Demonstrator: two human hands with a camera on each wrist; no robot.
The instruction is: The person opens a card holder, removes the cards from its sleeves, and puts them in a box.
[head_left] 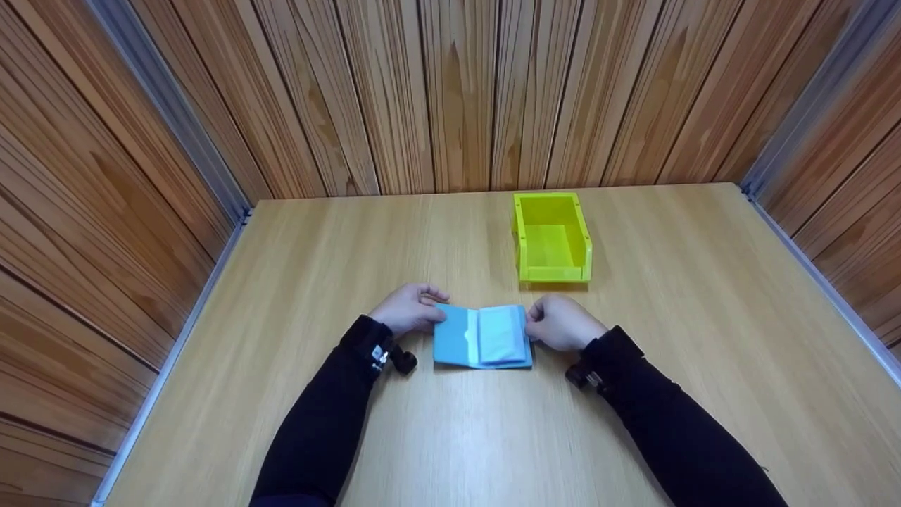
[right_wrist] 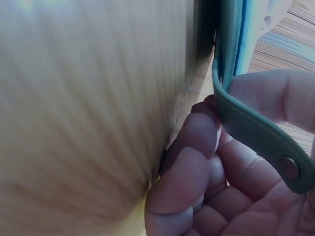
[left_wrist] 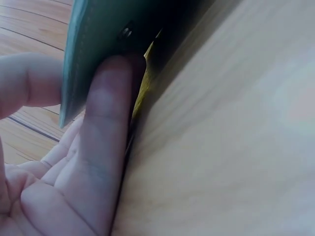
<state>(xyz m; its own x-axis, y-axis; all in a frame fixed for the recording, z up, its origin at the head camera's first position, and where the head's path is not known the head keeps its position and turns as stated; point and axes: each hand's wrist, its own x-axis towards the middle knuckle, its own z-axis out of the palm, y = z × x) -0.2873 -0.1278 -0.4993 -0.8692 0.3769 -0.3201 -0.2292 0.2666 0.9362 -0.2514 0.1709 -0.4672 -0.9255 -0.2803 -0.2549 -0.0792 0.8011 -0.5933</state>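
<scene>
A light blue card wallet (head_left: 483,336) lies spread on the wooden table (head_left: 450,436), its clear sleeves showing. My left hand (head_left: 412,308) pinches its left cover; in the left wrist view a finger (left_wrist: 106,123) sits under the cover's edge (left_wrist: 78,54) with the thumb on top. My right hand (head_left: 561,322) holds the right edge. In the right wrist view its thumb (right_wrist: 275,96) and curled fingers (right_wrist: 184,172) pinch the wallet's snap strap (right_wrist: 258,142).
A yellow plastic bin (head_left: 552,238), with nothing inside, stands just beyond the wallet, slightly right. Wood-panelled walls (head_left: 450,91) close the table at the back and both sides.
</scene>
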